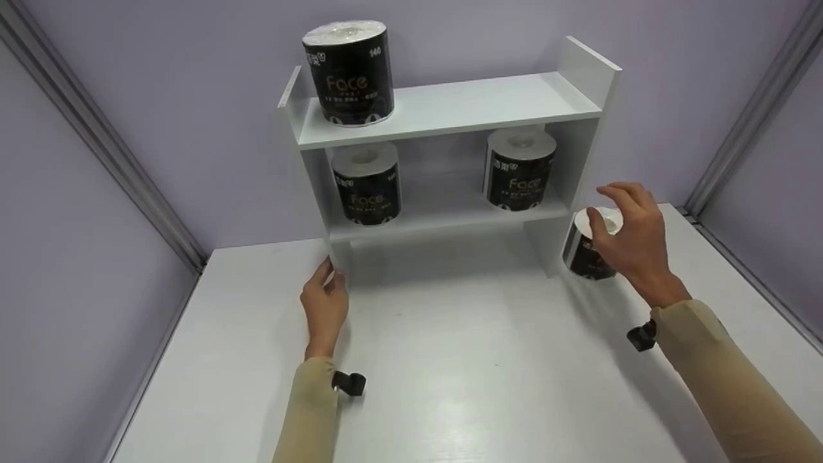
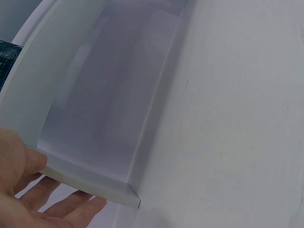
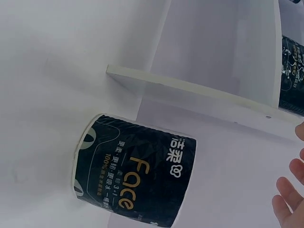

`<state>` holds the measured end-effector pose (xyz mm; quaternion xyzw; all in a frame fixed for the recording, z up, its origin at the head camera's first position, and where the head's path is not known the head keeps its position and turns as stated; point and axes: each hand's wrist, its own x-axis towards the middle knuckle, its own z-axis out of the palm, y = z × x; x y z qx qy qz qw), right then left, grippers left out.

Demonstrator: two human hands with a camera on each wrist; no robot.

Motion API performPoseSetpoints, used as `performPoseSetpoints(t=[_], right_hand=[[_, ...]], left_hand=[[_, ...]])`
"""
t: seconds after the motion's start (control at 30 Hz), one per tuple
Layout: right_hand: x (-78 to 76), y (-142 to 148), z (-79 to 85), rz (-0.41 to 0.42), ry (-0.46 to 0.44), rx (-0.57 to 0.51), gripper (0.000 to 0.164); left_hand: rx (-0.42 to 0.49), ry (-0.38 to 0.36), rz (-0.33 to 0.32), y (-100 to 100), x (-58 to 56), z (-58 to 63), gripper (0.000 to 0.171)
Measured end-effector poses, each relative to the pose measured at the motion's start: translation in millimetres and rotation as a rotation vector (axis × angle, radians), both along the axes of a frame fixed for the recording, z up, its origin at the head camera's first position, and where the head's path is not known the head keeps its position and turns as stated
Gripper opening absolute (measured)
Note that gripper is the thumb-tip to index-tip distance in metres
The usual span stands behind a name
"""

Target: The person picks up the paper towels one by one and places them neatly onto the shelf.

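A white two-tier shelf (image 1: 476,106) stands on the table against the back wall. My left hand (image 1: 325,302) grips the lower part of its left side panel; in the left wrist view the thumb lies on one face and the fingers (image 2: 71,204) on the other. My right hand (image 1: 633,235), fingers spread and bent a little, hovers by a toilet paper roll (image 1: 582,257) with a black "Face" wrapper. That roll stands upright on the table, just outside the shelf's right panel. In the right wrist view a gap separates the fingers (image 3: 287,194) from the roll (image 3: 135,171).
Another roll (image 1: 352,80) stands on the top board's left end. On the middle board, one roll (image 1: 368,190) is at the left and one (image 1: 521,173) at the right. The white table (image 1: 424,360) reaches to walls at both sides.
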<state>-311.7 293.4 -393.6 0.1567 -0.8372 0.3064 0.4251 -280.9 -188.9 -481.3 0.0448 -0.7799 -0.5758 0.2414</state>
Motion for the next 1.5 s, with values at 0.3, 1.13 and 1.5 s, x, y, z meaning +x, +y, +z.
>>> performPoseSetpoints(t=[0.3, 1.13, 1.5], right_hand=[[-2.0, 9, -15.0, -0.035, -0.009, 0.03, 0.031], [-7.5, 21, -37.2, -0.054, -0.045, 0.059, 0.029], [-9.6, 24, -44.2, -0.081, -0.077, 0.088, 0.031]], left_hand=[[-0.004, -0.013, -0.014, 0, 2.4, -1.1, 0.045], [-0.005, -0.011, -0.006, -2, 1.5, -0.8, 0.045], [-0.008, 0.007, -0.011, 0, 2.6, 1.2, 0.045]])
